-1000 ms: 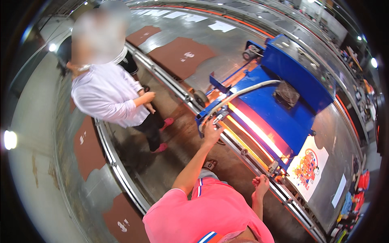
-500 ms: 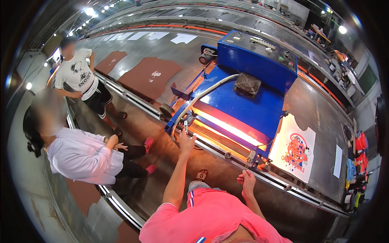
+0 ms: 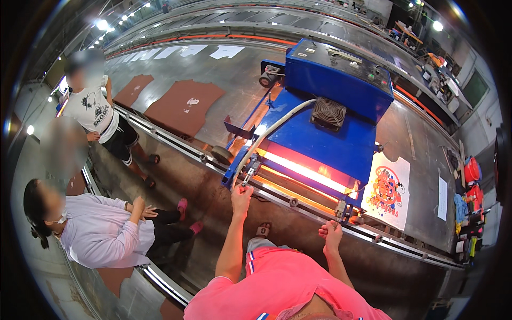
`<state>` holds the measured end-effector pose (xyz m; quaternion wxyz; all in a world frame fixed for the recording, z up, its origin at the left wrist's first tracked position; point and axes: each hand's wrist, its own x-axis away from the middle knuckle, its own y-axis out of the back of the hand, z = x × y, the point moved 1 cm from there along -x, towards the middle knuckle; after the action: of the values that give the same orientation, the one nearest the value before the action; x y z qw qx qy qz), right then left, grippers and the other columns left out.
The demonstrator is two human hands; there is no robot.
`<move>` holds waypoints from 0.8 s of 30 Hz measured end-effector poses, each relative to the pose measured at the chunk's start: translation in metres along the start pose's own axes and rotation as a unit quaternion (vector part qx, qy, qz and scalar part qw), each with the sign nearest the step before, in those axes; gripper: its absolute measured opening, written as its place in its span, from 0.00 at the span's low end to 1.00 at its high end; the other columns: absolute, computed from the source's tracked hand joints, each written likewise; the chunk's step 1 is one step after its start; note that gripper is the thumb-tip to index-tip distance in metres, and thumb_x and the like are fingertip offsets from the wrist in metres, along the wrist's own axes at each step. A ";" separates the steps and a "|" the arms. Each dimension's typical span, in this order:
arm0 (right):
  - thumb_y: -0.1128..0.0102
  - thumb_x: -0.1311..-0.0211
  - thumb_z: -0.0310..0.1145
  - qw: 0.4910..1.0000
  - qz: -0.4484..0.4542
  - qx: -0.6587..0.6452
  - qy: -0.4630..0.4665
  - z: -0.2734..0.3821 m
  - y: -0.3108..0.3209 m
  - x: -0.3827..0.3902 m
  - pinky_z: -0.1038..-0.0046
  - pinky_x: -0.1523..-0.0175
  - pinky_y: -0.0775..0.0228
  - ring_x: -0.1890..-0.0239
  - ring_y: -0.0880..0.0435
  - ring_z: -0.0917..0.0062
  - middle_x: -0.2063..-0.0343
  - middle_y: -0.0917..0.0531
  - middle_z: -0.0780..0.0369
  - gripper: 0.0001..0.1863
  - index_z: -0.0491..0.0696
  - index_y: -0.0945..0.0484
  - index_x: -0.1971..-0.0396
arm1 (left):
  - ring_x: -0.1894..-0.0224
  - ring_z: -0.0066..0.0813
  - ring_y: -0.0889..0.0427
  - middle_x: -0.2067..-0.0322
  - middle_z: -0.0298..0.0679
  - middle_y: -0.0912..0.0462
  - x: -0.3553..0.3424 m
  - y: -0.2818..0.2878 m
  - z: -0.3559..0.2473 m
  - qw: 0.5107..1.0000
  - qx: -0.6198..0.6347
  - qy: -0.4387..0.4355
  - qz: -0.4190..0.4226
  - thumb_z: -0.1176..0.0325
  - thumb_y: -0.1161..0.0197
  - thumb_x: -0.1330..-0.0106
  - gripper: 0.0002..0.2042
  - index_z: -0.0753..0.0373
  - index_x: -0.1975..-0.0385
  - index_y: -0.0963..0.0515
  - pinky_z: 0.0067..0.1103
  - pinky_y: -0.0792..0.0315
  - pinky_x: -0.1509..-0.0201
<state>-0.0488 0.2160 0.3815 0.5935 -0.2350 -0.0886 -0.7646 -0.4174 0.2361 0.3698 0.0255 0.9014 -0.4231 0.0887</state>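
Note:
A blue heating machine [image 3: 314, 136] with a glowing orange slot stands across the long metal table [image 3: 234, 80]. My left hand [image 3: 241, 199] is closed around a small metal handle [image 3: 248, 176] at the machine's near left corner. At its near right corner, the fingers of my right hand [image 3: 331, 234] are closed on a thin metal handle [image 3: 338, 213]; its lower end is hidden by the fingers. A white fabric piece [image 3: 397, 209] with a red and black cartoon print lies flat just right of the machine, its left part close under the machine's edge.
Brown fabric pieces [image 3: 184, 109] and white pieces [image 3: 226, 52] lie on the table to the left. Along its near edge runs a metal rail [image 3: 266, 193]. Two people stand in the aisle at left, one in a white T-shirt [image 3: 96, 112], one in a pale shirt [image 3: 106, 232].
The machine has shifted slightly right along the table, away from the brown fabric and nearer the printed piece. My left hand's fingers have closed in on the handle. My right hand keeps its grip.

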 end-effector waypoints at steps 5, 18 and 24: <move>0.43 0.35 0.31 0.999 -0.044 -0.014 -0.008 -0.003 -0.017 0.001 0.77 0.73 0.26 0.78 0.20 0.78 0.75 0.21 0.61 0.13 0.45 0.33 0.55 | 0.68 0.15 0.24 0.67 0.30 0.21 0.006 0.000 -0.006 0.998 0.040 0.040 0.022 0.66 0.31 0.40 0.14 0.64 0.58 0.24 0.16 0.30 0.68; 0.43 0.38 0.30 0.991 -0.118 -0.056 -0.003 -0.003 -0.047 0.002 0.77 0.75 0.28 0.80 0.22 0.78 0.77 0.22 0.62 0.14 0.48 0.35 0.56 | 0.61 0.21 0.20 0.61 0.35 0.19 -0.005 0.024 -0.018 0.989 0.033 0.106 0.097 0.66 0.33 0.40 0.22 0.67 0.48 0.29 0.19 0.27 0.61; 0.43 0.38 0.30 0.990 -0.127 -0.053 -0.006 -0.003 -0.046 0.001 0.77 0.75 0.27 0.80 0.21 0.77 0.76 0.22 0.62 0.13 0.48 0.34 0.57 | 0.61 0.20 0.20 0.60 0.35 0.20 -0.010 0.026 -0.024 0.988 0.039 0.110 0.103 0.67 0.33 0.40 0.24 0.69 0.46 0.30 0.17 0.28 0.62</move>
<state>-0.0937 0.2271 0.3864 0.4773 -0.2576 -0.0805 -0.8363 -0.4467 0.2301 0.3911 0.0269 0.8379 -0.5048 0.2060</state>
